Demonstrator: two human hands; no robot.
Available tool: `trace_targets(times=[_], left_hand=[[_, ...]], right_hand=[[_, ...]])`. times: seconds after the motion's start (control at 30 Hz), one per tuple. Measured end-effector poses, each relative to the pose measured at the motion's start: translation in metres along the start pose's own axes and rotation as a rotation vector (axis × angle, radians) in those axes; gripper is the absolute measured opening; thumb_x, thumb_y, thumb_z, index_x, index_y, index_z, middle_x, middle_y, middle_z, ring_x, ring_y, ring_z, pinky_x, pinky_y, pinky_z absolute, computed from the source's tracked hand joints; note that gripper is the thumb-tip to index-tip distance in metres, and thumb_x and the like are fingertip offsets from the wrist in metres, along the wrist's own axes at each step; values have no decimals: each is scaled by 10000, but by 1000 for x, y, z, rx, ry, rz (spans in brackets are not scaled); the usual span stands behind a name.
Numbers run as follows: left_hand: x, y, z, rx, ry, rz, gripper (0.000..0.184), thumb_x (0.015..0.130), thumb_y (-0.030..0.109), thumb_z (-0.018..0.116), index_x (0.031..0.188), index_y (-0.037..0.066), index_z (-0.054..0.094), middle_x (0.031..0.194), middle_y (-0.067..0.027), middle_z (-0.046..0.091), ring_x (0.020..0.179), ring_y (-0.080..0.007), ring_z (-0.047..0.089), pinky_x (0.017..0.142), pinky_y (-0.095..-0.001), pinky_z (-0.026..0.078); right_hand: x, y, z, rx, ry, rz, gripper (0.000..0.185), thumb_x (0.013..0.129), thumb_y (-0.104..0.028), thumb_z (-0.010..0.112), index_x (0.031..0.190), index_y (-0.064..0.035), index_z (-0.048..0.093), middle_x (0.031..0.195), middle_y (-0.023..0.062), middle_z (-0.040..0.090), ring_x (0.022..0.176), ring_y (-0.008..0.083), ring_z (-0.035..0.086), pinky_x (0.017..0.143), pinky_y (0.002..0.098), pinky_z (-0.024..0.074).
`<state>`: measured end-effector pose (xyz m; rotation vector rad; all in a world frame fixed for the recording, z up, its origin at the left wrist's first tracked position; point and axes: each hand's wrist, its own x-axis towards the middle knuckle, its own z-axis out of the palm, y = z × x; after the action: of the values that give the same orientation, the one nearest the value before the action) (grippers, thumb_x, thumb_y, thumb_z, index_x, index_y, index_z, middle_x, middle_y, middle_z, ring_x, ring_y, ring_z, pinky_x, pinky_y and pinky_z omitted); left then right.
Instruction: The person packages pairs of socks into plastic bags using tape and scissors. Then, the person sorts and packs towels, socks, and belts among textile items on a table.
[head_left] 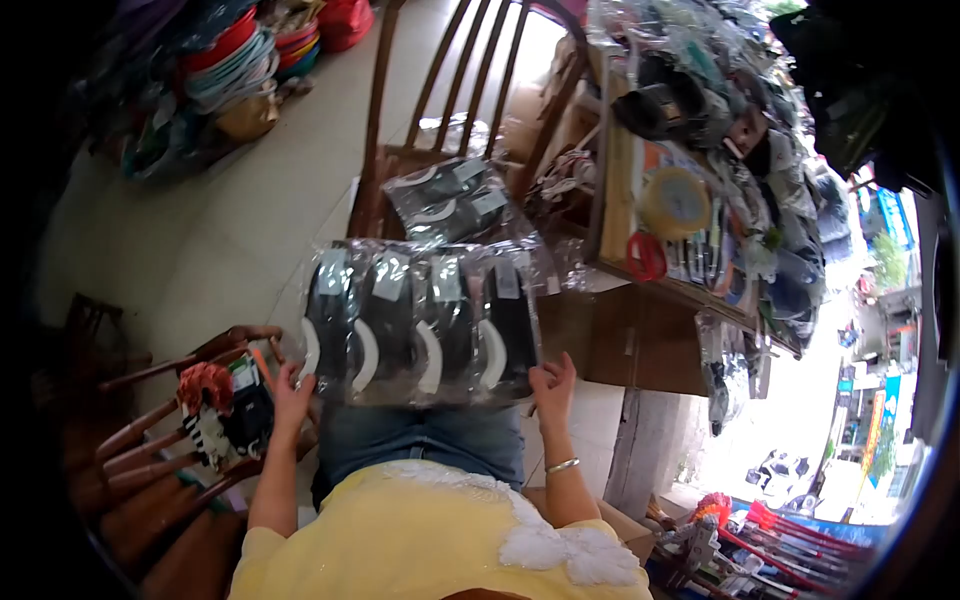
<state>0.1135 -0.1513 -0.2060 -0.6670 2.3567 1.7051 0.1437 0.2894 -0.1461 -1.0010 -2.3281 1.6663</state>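
A wide clear plastic package with several dark items, each with a white curved band and a pale label, spreads above my lap. My left hand pinches its lower left corner. At the lower right corner, my right hand grips the plastic between thumb and fingers; a bracelet is on that wrist. Just beyond the package, more plastic-wrapped dark items lie on the seat of a wooden chair.
A table at the right holds a roll of tape, red-handled scissors and piled bagged goods. Left of me, a wooden chair carries folded clothing. Stacked basins stand at the upper left.
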Motion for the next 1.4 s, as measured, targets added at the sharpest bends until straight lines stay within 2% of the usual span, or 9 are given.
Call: trace_targets(times=[0.1, 0.23, 0.67, 0.77, 0.83, 1.0, 1.17, 1.3, 1.4], left_hand=[[-34, 69, 13, 559, 208, 693, 563, 706, 158, 737, 1212, 37, 521, 1258, -209, 488, 1188, -368, 452, 1026, -442, 335], [-60, 123, 75, 567, 8, 919, 684, 638, 332, 782, 1226, 95, 524, 1333, -183, 438, 1248, -388, 394, 1058, -522, 261], [-22, 87, 40, 685, 40, 738, 787, 679, 340, 775, 1346, 107, 428, 1407, -196, 363, 1316, -335, 336, 1091, -476, 240], [-4, 55, 10, 263, 76, 318, 693, 749, 229, 741, 1337, 47, 422, 1354, -173, 434, 1241, -290, 429, 1040, -410, 330], [9, 45, -3, -370, -323, -208, 636, 791, 162, 699, 1336, 6, 411, 1256, -128, 520, 1136, -217, 510, 963, -333, 405], [-22, 71, 10, -241, -419, -179, 531, 788, 84, 652, 1271, -34, 469, 1138, -88, 586, 984, -175, 576, 846, -294, 472], [-66, 86, 32, -227, -503, -69, 499, 742, 69, 667, 1201, -35, 502, 1075, -67, 589, 931, -173, 581, 798, -293, 479], [-93, 119, 66, -222, -1028, -51, 545, 819, 44, 649, 1307, 1, 408, 948, -45, 608, 762, -110, 579, 678, -257, 481], [-110, 156, 105, -71, -1395, -110, 663, 882, 57, 611, 1448, 36, 267, 1047, -138, 638, 870, -138, 620, 763, -264, 503]], right_hand=[[-3, 32, 9, 324, -38, 34, 651, 866, -175, 665, 1397, -55, 306, 1131, 129, 563, 863, 158, 605, 734, 289, 502], [-14, 24, 15, 537, -72, 98, 561, 907, -181, 616, 1367, -51, 323, 1126, 87, 590, 943, 151, 598, 745, 267, 499], [-27, 40, 12, 769, -51, 82, 479, 922, -225, 603, 1310, -46, 387, 1105, 98, 602, 947, 189, 612, 818, 346, 516], [-32, 47, 5, 852, -187, 220, 450, 914, -349, 601, 1233, -59, 471, 1119, 73, 603, 960, 187, 595, 846, 363, 493], [-35, 33, 5, 1095, -380, 350, 456, 899, -423, 585, 1201, -89, 514, 1144, 76, 612, 1022, 232, 586, 957, 462, 442], [-66, 1, 45, 1279, -739, 435, 455, 897, -384, 579, 1266, -131, 497, 1270, 93, 553, 1218, 295, 475, 1054, 566, 314], [-74, -1, 66, 1322, -449, 523, 380, 896, -234, 605, 1242, -102, 522, 1240, 63, 575, 1167, 254, 515, 1013, 492, 374], [-90, 11, -17, 1393, -307, 499, 349, 876, -170, 597, 1204, -58, 549, 1165, 80, 618, 1117, 254, 552, 998, 453, 400], [-102, 43, -104, 1256, 171, 254, 353, 895, -152, 525, 1218, -12, 528, 1180, 126, 607, 1126, 259, 559, 1030, 421, 413]])
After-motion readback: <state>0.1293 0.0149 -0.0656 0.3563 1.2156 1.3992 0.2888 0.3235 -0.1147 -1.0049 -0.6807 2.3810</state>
